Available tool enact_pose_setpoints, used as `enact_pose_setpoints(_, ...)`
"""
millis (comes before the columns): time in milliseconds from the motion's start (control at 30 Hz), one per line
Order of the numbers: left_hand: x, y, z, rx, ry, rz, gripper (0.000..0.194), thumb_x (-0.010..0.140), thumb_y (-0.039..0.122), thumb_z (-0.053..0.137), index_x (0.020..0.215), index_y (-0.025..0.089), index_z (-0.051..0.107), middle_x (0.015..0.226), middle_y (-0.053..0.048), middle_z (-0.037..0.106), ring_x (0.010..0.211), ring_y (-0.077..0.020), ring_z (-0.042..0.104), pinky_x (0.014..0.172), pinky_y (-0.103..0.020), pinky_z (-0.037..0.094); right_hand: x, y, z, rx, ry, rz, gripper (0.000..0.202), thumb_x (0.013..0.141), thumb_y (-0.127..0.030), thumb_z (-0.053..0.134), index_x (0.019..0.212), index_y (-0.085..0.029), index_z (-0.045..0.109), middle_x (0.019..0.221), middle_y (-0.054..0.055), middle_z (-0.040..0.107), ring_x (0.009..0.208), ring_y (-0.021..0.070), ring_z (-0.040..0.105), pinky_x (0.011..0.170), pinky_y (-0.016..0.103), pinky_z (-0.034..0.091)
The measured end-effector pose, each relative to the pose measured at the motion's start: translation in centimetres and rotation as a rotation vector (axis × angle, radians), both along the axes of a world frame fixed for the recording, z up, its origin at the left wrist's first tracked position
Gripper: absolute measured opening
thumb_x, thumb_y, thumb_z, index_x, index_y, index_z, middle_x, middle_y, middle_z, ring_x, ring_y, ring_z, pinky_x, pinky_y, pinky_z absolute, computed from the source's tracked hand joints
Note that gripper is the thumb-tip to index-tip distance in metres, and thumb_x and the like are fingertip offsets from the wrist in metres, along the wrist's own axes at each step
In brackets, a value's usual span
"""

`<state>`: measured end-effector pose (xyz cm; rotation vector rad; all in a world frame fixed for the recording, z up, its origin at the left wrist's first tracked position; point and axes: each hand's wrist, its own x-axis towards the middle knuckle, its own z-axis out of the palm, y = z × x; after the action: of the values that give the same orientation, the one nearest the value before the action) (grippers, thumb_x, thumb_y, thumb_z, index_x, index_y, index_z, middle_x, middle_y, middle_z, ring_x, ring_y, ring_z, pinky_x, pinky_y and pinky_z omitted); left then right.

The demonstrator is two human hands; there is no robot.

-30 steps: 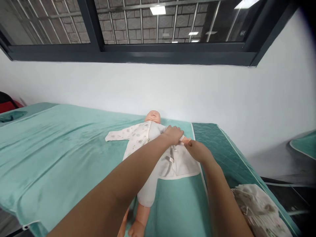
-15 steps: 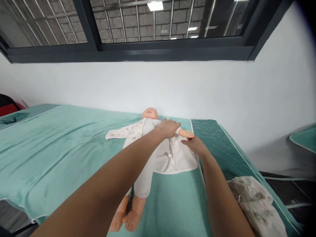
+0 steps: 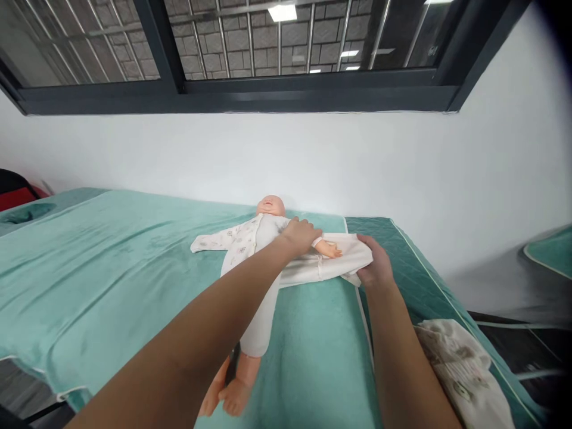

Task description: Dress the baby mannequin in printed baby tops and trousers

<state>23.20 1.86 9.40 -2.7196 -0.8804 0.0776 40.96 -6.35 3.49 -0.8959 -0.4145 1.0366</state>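
A baby doll (image 3: 270,205) lies on its back on a green sheet, its head toward the wall. It wears white inner clothing and a patterned white jacket (image 3: 241,241), with one sleeve spread out to the left. My left hand (image 3: 302,235) is closed around the doll's arm on the right; the doll's small hand (image 3: 328,248) sticks out beyond it. The right part of the jacket (image 3: 346,253) is stretched out under that arm, and my right hand (image 3: 375,261) grips its outer edge.
Green sheets (image 3: 111,268) cover the bed. A crumpled white cloth (image 3: 467,369) lies by my right forearm. Behind the bed stand a white wall (image 3: 223,155) and a dark-framed window (image 3: 313,92). A red and black item (image 3: 15,193) is at the far left.
My right hand has moved from beside the doll's hand to the jacket's edge, drawing the cloth up and to the right. The doll's hand has shifted slightly left and down.
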Motion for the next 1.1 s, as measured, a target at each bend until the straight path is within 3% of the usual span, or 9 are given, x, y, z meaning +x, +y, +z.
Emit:
enact_pose_setpoints(167, 0.1, -0.2, -0.1, 0.012, 0.016, 0.044, 0.027, 0.086, 0.019, 0.055, 0.111, 0.022, 0.065, 0.108, -0.011, 0.069, 0.105, -0.0268, 0.059, 0.088, -0.040, 0.037, 0.3, -1.0, 2.0, 0.016, 0.275, 0.072, 0.008, 0.080, -0.027, 0.058, 0.077, -0.019, 0.060, 0.068, -0.001, 0.068, 0.063, 0.0181, 0.067, 0.064, 0.033, 0.061)
enact_pose_setpoints(267, 0.1, -0.4, -0.1, 0.035, 0.016, 0.063, 0.028, 0.086, 0.017, 0.055, 0.111, 0.021, 0.067, 0.110, -0.012, 0.069, 0.107, -0.0278, 0.057, 0.091, -0.041, 0.035, 0.2, -1.5, 2.9, 0.057, 0.298, 0.081, 0.012, 0.084, -0.030, 0.056, 0.081, -0.020, 0.061, 0.071, 0.000, 0.070, 0.069, 0.0194, 0.070, 0.070, 0.034, 0.061)
enact_pose_setpoints(467, 0.4, -1.1, -0.5, -0.062, -0.090, 0.175, 0.034, 0.084, 0.020, 0.060, 0.117, 0.016, 0.064, 0.120, -0.016, 0.065, 0.116, -0.0311, 0.052, 0.102, -0.047, 0.033, -3.7, -2.4, 3.6, 0.216, 0.047, 0.283, 0.028, 0.086, -0.049, 0.058, 0.093, -0.022, 0.063, 0.081, 0.002, 0.071, 0.082, 0.0241, 0.070, 0.073, 0.038, 0.060)
enact_pose_setpoints(633, -0.4, -0.8, 0.5, -0.157, -0.176, 0.243, 0.040, 0.081, 0.020, 0.062, 0.120, 0.011, 0.062, 0.124, -0.020, 0.062, 0.119, -0.0358, 0.053, 0.102, -0.050, 0.036, -7.5, -3.3, 3.5, 0.335, -0.115, 0.476, 0.033, 0.076, -0.030, 0.073, 0.106, -0.026, 0.060, 0.098, 0.001, 0.069, 0.083, 0.0194, 0.066, 0.073, 0.032, 0.056)
enact_pose_setpoints(767, -2.6, 0.6, 2.3, -0.316, -0.274, 0.262, 0.035, 0.085, 0.028, 0.058, 0.117, 0.014, 0.064, 0.117, -0.015, 0.068, 0.105, -0.0293, 0.064, 0.086, -0.037, 0.048, -9.5, -3.7, 3.2, 0.403, -0.189, 0.636, 0.049, 0.076, -0.024, 0.074, 0.121, -0.031, 0.058, 0.116, 0.002, 0.063, 0.070, 0.0113, 0.057, 0.064, 0.026, 0.049)
enact_pose_setpoints(900, -4.5, 1.7, 3.6, -0.525, -0.438, 0.264, 0.045, 0.097, 0.046, 0.035, 0.119, 0.018, 0.062, 0.109, -0.007, 0.074, 0.094, -0.0188, 0.069, 0.077, -0.025, 0.050, -11.0, -3.7, 2.6, 0.399, -0.278, 0.766, 0.054, 0.079, -0.024, 0.073, 0.129, -0.033, 0.056, 0.131, 0.005, 0.058, 0.067, 0.0092, 0.051, 0.065, 0.028, 0.046)
enact_pose_setpoints(1000, -4.9, 1.2, 3.5, -0.696, -0.466, 0.259, 0.063, 0.083, 0.063, 0.054, 0.131, 0.021, 0.056, 0.110, -0.006, 0.074, 0.092, -0.0213, 0.069, 0.078, -0.027, 0.050, -11.8, -3.7, 2.3, 0.369, -0.332, 0.814, 0.049, 0.078, -0.025, 0.075, 0.124, -0.031, 0.059, 0.131, 0.006, 0.059, 0.078, 0.0125, 0.057, 0.068, 0.028, 0.045)
enact_pose_setpoints(1100, -4.3, 0.3, 2.6, -0.559, -0.358, 0.279, 0.076, 0.067, 0.058, 0.073, 0.134, 0.026, 0.054, 0.111, -0.006, 0.073, 0.091, -0.0263, 0.069, 0.076, -0.031, 0.050, -12.1, -3.9, 2.3, 0.370, -0.401, 0.811, 0.034, 0.079, -0.027, 0.075, 0.112, -0.026, 0.065, 0.123, 0.007, 0.063, 0.092, 0.0168, 0.060, 0.070, 0.028, 0.044)
